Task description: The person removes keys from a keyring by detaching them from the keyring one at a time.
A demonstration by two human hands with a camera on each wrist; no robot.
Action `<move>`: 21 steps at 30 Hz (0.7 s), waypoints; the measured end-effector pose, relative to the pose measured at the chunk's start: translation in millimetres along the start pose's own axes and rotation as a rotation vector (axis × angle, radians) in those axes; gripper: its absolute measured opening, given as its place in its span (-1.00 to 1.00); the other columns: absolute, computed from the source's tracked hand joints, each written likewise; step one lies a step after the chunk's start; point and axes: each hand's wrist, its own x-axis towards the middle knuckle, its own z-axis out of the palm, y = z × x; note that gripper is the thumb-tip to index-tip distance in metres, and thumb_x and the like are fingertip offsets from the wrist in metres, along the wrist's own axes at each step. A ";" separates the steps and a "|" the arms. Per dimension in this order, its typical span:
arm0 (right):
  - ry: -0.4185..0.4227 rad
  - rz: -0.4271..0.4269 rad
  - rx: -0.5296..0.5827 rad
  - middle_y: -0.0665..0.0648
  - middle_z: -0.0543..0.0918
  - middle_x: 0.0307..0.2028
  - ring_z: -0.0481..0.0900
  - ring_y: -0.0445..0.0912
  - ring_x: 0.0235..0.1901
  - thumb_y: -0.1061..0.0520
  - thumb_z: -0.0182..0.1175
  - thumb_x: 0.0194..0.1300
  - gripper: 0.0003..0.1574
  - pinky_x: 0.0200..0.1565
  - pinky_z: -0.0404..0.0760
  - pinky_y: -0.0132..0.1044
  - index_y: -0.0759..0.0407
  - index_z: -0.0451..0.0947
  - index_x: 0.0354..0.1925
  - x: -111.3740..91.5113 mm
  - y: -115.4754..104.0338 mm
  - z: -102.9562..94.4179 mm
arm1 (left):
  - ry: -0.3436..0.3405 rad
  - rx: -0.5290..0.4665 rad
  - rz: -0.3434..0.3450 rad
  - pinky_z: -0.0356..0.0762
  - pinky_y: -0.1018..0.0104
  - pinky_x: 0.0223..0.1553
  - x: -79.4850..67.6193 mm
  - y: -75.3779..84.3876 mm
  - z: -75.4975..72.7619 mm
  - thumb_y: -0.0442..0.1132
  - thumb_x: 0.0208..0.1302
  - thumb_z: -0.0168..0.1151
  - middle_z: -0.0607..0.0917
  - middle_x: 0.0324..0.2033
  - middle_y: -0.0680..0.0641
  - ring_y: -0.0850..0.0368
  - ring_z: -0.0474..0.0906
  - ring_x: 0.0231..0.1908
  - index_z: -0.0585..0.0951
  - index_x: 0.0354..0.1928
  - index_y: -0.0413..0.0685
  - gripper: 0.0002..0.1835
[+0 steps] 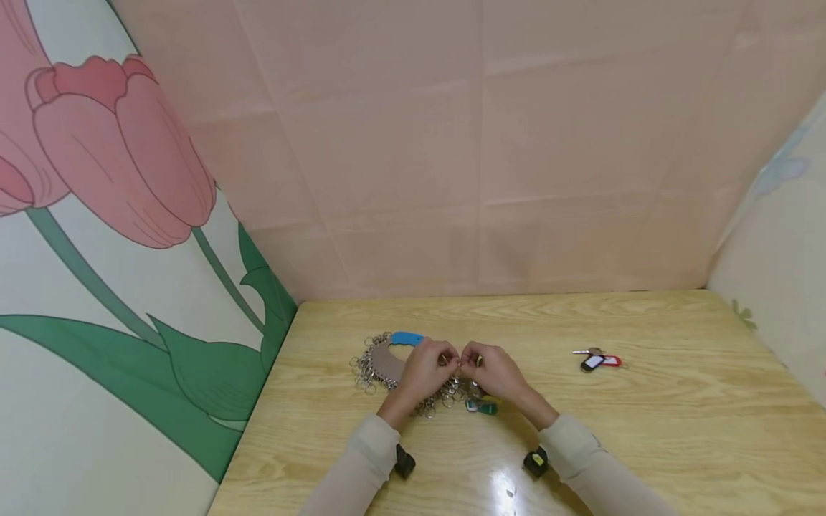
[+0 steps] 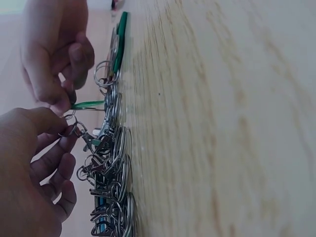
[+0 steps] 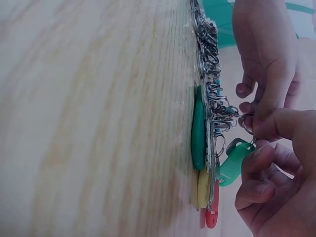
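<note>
My left hand and right hand meet fingertip to fingertip over a curved plate with a blue handle and many metal rings on clips along its edge. In the left wrist view my left hand pinches a small split ring joined to one clip. Opposite, my right hand pinches the ring end of a green key tag, which hangs from its fingers with a key beside it. Fingertips partly cover where the two rings meet.
Beneath the hands, another green tag, a yellow tag and a red tag lie by the plate's rings. Farther right on the wooden table are a key, a black tag and a red tag.
</note>
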 end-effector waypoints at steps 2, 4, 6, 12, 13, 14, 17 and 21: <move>-0.002 -0.007 0.002 -0.07 0.66 -0.41 0.49 -0.23 -0.52 0.19 0.32 0.42 -0.92 -0.42 0.47 -0.35 0.03 0.66 -0.27 -0.3 -0.4 -0.5 | 0.004 0.001 0.004 0.48 0.42 -0.21 0.0 -0.3 -0.5 -0.15 0.50 0.35 0.79 -0.31 0.15 0.31 0.48 -0.28 0.80 -0.18 0.13 -0.91; -0.003 -0.012 0.003 -0.07 0.66 -0.41 0.49 -0.23 -0.52 0.19 0.32 0.41 -0.92 -0.42 0.47 -0.36 0.03 0.66 -0.27 -0.5 -1.0 -0.8 | 0.005 0.002 0.005 0.48 0.41 -0.21 0.2 -0.4 -1.1 -0.15 0.51 0.35 0.79 -0.31 0.15 0.31 0.48 -0.28 0.80 -0.18 0.13 -0.91; -0.003 -0.013 0.003 -0.07 0.65 -0.41 0.49 -0.23 -0.52 0.19 0.32 0.41 -0.92 -0.43 0.46 -0.36 0.03 0.65 -0.28 -0.7 -1.4 -1.0 | 0.003 0.002 0.001 0.48 0.41 -0.20 0.4 -0.6 -1.3 -0.14 0.51 0.34 0.79 -0.30 0.15 0.30 0.49 -0.27 0.80 -0.18 0.13 -0.90; 0.008 0.005 0.008 -0.07 0.64 -0.43 0.49 -0.23 -0.53 0.17 0.34 0.38 -0.93 -0.45 0.45 -0.37 0.03 0.64 -0.29 -0.9 -0.5 0.2 | -0.004 0.000 -0.009 0.49 0.41 -0.19 0.7 0.6 -1.9 -0.14 0.53 0.32 0.79 -0.29 0.14 0.30 0.49 -0.26 0.79 -0.17 0.13 -0.89; 0.008 0.012 0.010 -0.07 0.64 -0.43 0.49 -0.23 -0.53 0.16 0.34 0.38 -0.93 -0.46 0.44 -0.37 0.04 0.64 -0.29 -1.1 -0.4 0.5 | -0.004 0.000 -0.009 0.49 0.41 -0.19 0.7 0.7 -1.9 -0.14 0.53 0.32 0.79 -0.29 0.15 0.30 0.49 -0.26 0.79 -0.17 0.13 -0.89; 0.006 0.020 0.014 -0.07 0.63 -0.43 0.49 -0.23 -0.53 0.15 0.34 0.38 -0.94 -0.47 0.44 -0.38 0.04 0.64 -0.28 -1.3 -0.3 0.8 | -0.005 0.001 -0.008 0.49 0.41 -0.19 0.7 0.6 -1.7 -0.14 0.53 0.32 0.79 -0.29 0.15 0.30 0.49 -0.26 0.79 -0.17 0.13 -0.89; -0.002 0.039 0.026 -0.06 0.63 -0.44 0.48 -0.22 -0.55 0.14 0.33 0.38 -0.94 -0.51 0.41 -0.39 0.06 0.63 -0.27 -2.2 -1.1 0.9 | -0.007 0.004 -0.007 0.49 0.42 -0.19 0.6 -0.1 -1.3 -0.13 0.53 0.32 0.79 -0.29 0.15 0.31 0.49 -0.26 0.79 -0.17 0.13 -0.89; 0.001 0.038 0.030 -0.06 0.63 -0.44 0.46 -0.22 -0.57 0.16 0.32 0.38 -0.94 -0.54 0.37 -0.39 0.06 0.62 -0.28 -2.1 -2.1 1.1 | -0.005 0.001 -0.006 0.48 0.42 -0.20 -0.2 -0.9 -1.7 -0.12 0.52 0.34 0.78 -0.30 0.15 0.31 0.49 -0.26 0.80 -0.17 0.14 -0.90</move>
